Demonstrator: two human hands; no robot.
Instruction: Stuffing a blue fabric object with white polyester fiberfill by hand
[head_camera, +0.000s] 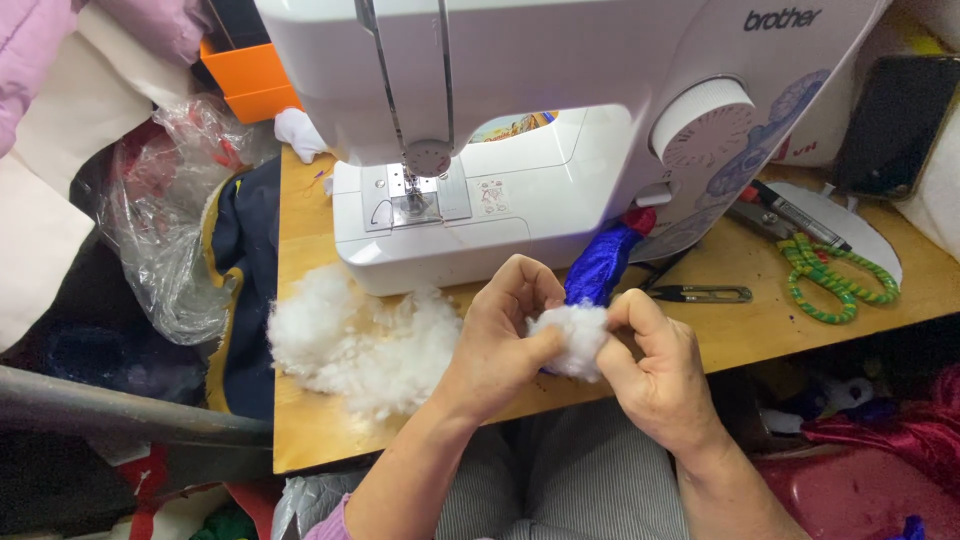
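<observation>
My left hand and my right hand meet over the front edge of the wooden table. Between their fingertips they pinch a small tuft of white stuffing. A shiny blue fabric tube rises from behind the tuft toward the sewing machine; its lower end is hidden by the stuffing and my fingers. A loose pile of white stuffing lies on the table just left of my left hand.
A white sewing machine fills the back of the table. Thread snips, green cord and pliers lie right. A clear plastic bag and dark navy fabric hang off the left edge.
</observation>
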